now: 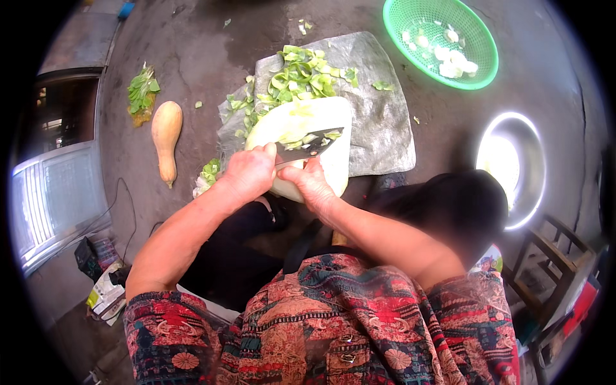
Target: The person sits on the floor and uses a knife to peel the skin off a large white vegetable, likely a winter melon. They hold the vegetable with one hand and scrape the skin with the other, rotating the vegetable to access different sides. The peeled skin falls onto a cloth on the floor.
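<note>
My left hand is closed at the left end of a wide metal knife, whose handle I cannot make out. Pale green cut pieces cling to the blade. Close to its lower edge is my right hand, thumb and fingers bent; whether it grips anything is unclear. Under both lies a large, thick whitish block or board, its exact kind unclear. Chopped green leafy pieces are heaped beyond it on a grey plastic sheet. A small leafy head lies beside my left hand.
A butternut squash and a bunch of greens lie on the floor at left. At upper right stands a green plastic basket holding white pieces. A metal basin and a wooden stool or frame are at right.
</note>
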`<state>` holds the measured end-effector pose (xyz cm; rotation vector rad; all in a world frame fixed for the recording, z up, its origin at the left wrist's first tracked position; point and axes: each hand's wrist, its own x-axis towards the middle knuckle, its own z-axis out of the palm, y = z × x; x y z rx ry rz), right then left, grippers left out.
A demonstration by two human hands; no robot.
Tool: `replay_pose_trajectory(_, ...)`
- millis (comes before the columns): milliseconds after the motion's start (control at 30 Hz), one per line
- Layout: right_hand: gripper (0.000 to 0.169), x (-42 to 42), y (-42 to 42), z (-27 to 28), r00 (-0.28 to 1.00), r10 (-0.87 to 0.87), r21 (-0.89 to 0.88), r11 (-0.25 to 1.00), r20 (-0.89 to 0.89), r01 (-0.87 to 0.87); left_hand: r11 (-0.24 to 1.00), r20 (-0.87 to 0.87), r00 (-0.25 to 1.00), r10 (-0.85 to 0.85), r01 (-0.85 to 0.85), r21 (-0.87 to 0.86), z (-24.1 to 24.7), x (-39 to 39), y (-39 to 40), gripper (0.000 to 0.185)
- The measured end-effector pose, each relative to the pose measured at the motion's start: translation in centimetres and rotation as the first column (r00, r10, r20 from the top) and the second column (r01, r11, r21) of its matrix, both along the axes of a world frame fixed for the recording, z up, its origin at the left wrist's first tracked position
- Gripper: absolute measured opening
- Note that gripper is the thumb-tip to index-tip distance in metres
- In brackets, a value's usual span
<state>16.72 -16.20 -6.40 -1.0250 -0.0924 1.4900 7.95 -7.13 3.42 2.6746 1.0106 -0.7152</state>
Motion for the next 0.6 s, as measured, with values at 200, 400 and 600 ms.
replay_pose_trajectory(200,0.080,0.9,-0.1,1.9,0.999,0.010,-0.032,0.999,-0.039,-0.011,0.999,-0.056,0.997,0.050,-0.051,-0.010,0.0,1.6,0.1,0.021)
replay_pose_trajectory(400,0.091,1.1,0.0,1.6,1.000,0.007,0.012,1.000,0.012,-0.008,0.999,-0.117,0.992,0.053,-0.053,0.001,0.8,3.5,0.7,0.026)
replay_pose_trajectory(600,0.087,1.0,-0.6,1.7,0.998,0.065,0.023,0.998,0.017,-0.065,0.942,0.082,0.965,0.247,-0.220,-0.255,-0.5,1.6,4.3,0.031)
